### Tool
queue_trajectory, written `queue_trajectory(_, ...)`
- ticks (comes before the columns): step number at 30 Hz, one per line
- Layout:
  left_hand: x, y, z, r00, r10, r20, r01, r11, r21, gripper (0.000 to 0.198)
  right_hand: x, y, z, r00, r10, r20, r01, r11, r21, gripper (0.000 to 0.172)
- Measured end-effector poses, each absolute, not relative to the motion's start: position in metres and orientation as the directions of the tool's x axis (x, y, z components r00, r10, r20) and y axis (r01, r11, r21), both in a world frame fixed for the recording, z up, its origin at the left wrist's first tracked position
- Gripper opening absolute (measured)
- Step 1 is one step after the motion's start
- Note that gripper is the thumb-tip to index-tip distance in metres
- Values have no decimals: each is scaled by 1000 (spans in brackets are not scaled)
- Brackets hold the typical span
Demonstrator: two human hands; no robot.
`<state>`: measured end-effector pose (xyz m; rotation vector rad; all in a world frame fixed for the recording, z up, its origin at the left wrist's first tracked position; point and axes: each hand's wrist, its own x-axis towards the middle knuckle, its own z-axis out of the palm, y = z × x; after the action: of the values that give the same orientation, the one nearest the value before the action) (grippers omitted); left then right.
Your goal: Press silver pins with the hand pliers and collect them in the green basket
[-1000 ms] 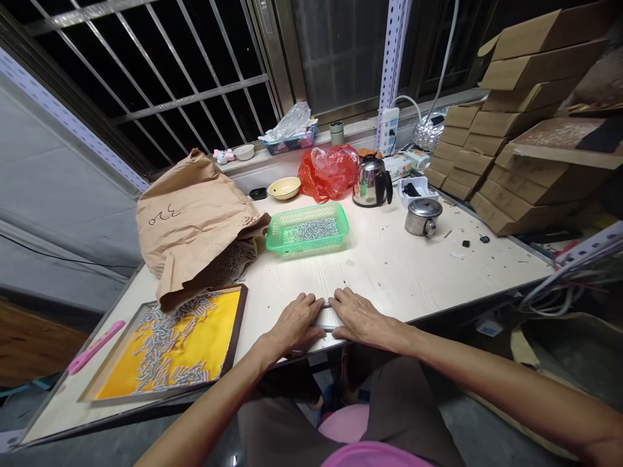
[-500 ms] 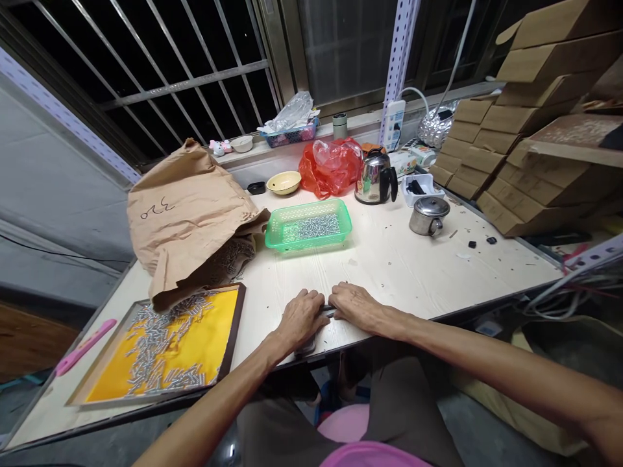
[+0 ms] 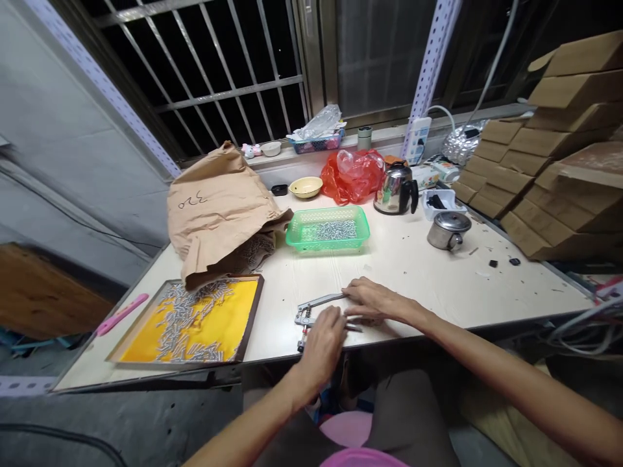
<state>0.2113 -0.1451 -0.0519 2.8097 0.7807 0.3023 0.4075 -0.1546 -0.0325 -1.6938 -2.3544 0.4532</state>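
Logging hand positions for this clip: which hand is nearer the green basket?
Right. The right hand lies on the table just below the green basket; the left hand sits lower, at the table's near edge.

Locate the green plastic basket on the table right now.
In the head view the green plastic basket sits mid-table toward the window, right of the brown paper bag and left of the steel kettle, beyond both hands.

Tray [image 3: 246,324] left of tool [image 3: 311,307] — basket [image 3: 327,243] behind, bag [image 3: 219,207] behind tray.
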Motion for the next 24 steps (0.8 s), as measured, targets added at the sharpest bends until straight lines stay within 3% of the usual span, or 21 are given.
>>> queue_trajectory(5,215,-173,-74,791,567,229,478,-807,348,32,401,-137,-43,-166,985,52,954,174,-243,10)
queue_trajectory(11,217,-180,-71,753,588,297,445,-786,429,31,385,-111,-36,-85,996,31,991,88,-103,13)
queue_trajectory(14,215,-181,-74,744,595,306,423,-773,473,31,353,-114,-28,-317,948,42,940,320,-119,13)
queue_trajectory(17,211,-184,-86,739,600,306,417,-765,491,31,314,-121,-25,-621,783,42,772,620,-142,12)
queue_trajectory(22,210,-189,-116,714,599,363,408,-777,478,50,281,-127,-27,-786,617,46,613,786,-80,6)
queue_trajectory(24,215,-190,-126,714,599,362,413,-778,473,52,276,-128,-28,-809,580,97,570,814,-113,6)
